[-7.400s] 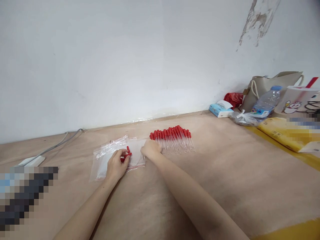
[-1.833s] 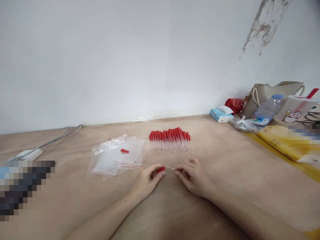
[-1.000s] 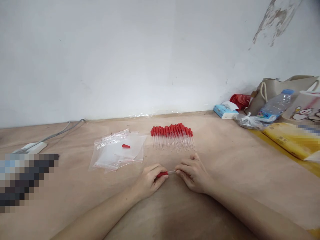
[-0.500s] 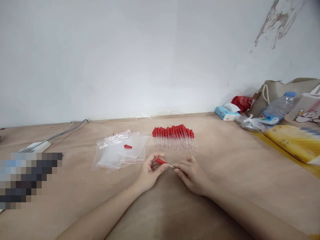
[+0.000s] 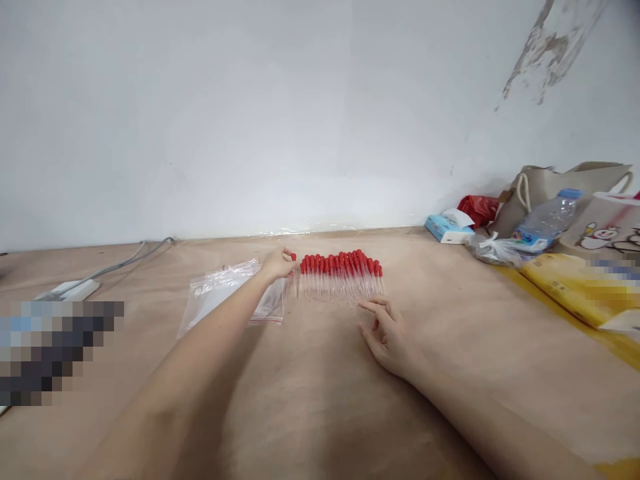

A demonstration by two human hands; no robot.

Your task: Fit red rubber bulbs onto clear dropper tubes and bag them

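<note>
My left hand (image 5: 278, 265) reaches forward, its fingers closed on a glass dropper (image 5: 294, 258) with a red rubber bulb; the clear tube points towards me. Just right of it lies a row of several similar droppers (image 5: 343, 264), red bulbs at the far end and clear tubes side by side. My right hand (image 5: 387, 337) hovers near the tube ends of the row, fingers apart, with nothing in it. Under my left wrist and forearm lie clear zip bags (image 5: 220, 283), partly hidden by the arm.
A blue tissue pack (image 5: 447, 228), a red bag (image 5: 479, 210), a plastic bottle (image 5: 550, 217), a grey bag (image 5: 595, 177) and a yellow package (image 5: 575, 287) stand at the right. At left, a grey cable (image 5: 120, 263) runs to a white power strip (image 5: 80, 290). A wall (image 5: 225, 133) bounds the back.
My left hand has moved forward and left with the dropper, to the left end of the row. My right hand has let go of the tube and opened. The loose red bulb is now out of sight.
</note>
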